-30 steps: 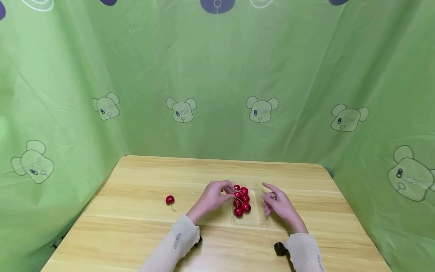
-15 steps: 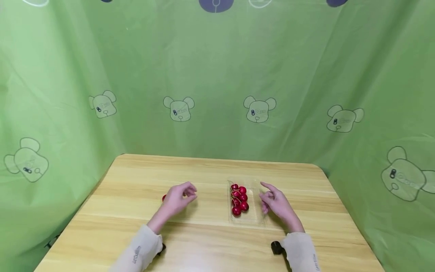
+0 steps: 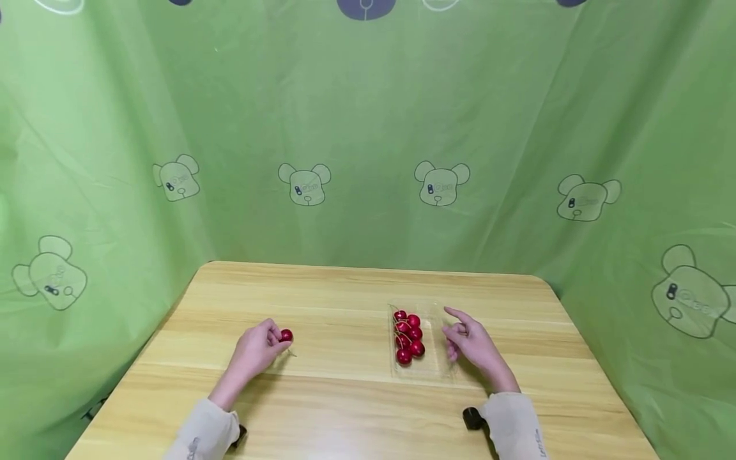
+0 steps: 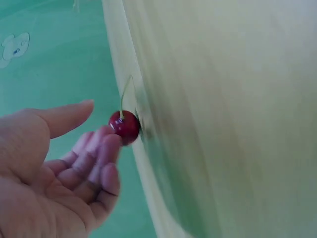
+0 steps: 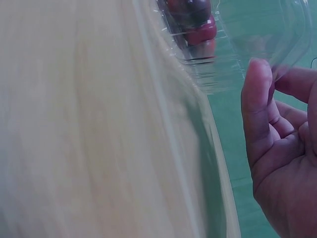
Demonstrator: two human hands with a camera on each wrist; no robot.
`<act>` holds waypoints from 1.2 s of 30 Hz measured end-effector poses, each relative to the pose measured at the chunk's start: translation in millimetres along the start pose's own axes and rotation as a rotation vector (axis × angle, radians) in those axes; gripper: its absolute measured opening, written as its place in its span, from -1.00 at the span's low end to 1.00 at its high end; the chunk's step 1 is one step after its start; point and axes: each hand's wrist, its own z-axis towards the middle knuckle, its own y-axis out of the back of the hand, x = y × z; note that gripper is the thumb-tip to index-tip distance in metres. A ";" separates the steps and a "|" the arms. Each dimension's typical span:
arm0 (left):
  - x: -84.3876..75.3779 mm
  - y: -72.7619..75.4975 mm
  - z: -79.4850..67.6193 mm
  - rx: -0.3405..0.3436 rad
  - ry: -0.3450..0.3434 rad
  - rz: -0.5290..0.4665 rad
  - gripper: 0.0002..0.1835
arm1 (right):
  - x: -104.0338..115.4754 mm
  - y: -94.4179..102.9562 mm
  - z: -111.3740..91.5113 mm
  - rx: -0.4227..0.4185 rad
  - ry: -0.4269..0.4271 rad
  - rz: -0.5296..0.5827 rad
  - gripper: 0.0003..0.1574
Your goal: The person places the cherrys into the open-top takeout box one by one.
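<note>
A single red cherry (image 3: pixel 286 335) with its green stem lies on the left part of the table. My left hand (image 3: pixel 256 349) is at this cherry; in the left wrist view the fingertips touch the cherry (image 4: pixel 125 127) while the thumb stands apart from it. To the right is a clear plastic box (image 3: pixel 434 364) with several cherries (image 3: pixel 404 357) grouped along its left side, their stems on. My right hand (image 3: pixel 473 345) pinches the right edge of the box; in the right wrist view the thumb (image 5: pixel 257 94) is against the clear plastic, with the index finger partly behind it.
The wooden table (image 3: pixel 345 409) has rounded far corners. A green curtain (image 3: pixel 368 236) printed with bear heads encloses its back and sides. A black wrist device (image 3: pixel 473 418) sits below the right sleeve.
My left hand has moved left from the cherries in the box, across the table, to the lone cherry. The right hand has stayed at the box's edge.
</note>
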 end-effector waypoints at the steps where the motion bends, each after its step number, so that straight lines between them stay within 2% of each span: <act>1: 1.8 0.5 -0.2 0.012 0.021 0.006 -0.74 | -0.3 0.1 0.2 0.000 0.002 -0.001 -0.21; 7: 7.4 -1.6 0.7 0.089 0.069 0.016 -0.62 | 0.1 0.0 0.0 0.007 0.008 0.014 -0.22; 14: 2.2 -6.3 4.6 0.126 0.049 0.012 -0.61 | -0.3 0.0 0.9 0.008 0.015 0.017 -0.22; 22: 0.7 -12.1 11.3 0.117 -0.009 0.015 -0.68 | -1.6 -0.6 1.4 0.009 0.011 0.016 -0.22; 32: -1.6 -17.2 18.8 0.143 -0.002 -0.015 -0.72 | -3.2 0.1 2.0 0.007 0.017 -0.006 -0.21; 36: -3.5 -18.1 22.6 0.119 -0.045 -0.015 -0.72 | -3.1 -0.1 2.2 0.008 0.015 -0.004 -0.21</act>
